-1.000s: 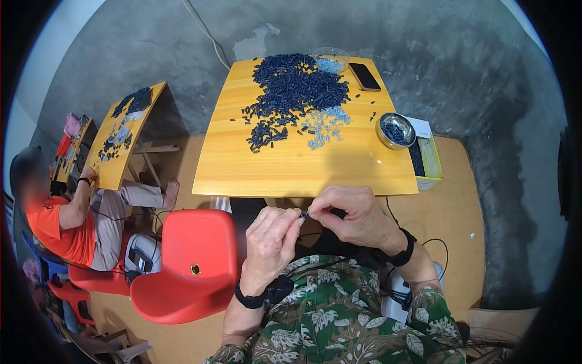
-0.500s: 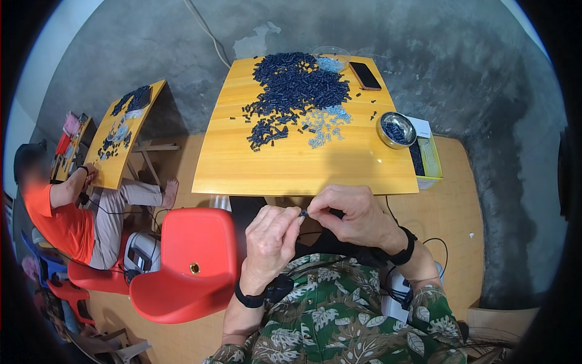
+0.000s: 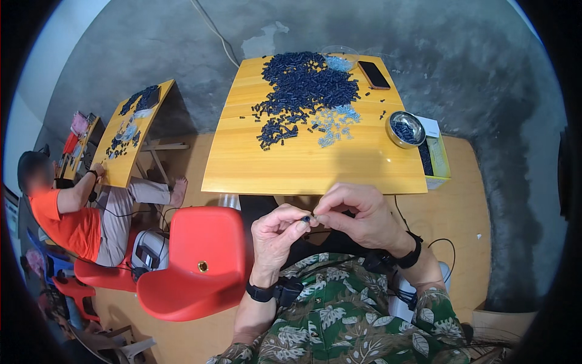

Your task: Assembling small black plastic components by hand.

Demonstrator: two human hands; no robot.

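Left hand pinching dark piece; right hand at piece's three o'clock, fingertips pressed together, contents unclear. Worktop at twelve.

- Counter: wood-look top, smooth, glossy; we see light bouncing off it.
- Dark pieces: plastic by the look, smooth, faint sheen.
- Held piece: same dark plastic look, slightly shiny.
- Pale pieces: shiny; clear plastic or metal, we can't tell.
- Bowl: polished metal, reflective.
- Phone: glossy, glass-like screen.
- Chair: red moulded plastic, smooth, soft sheen.
- Shirt: leaf-print cloth, matt.
- Wristband: black, matt; we can't settle the material.
- Wall: grey, matt, blotchy, rough-looking, patch peeled.
- Floor: wood-look, smooth, low sheen.
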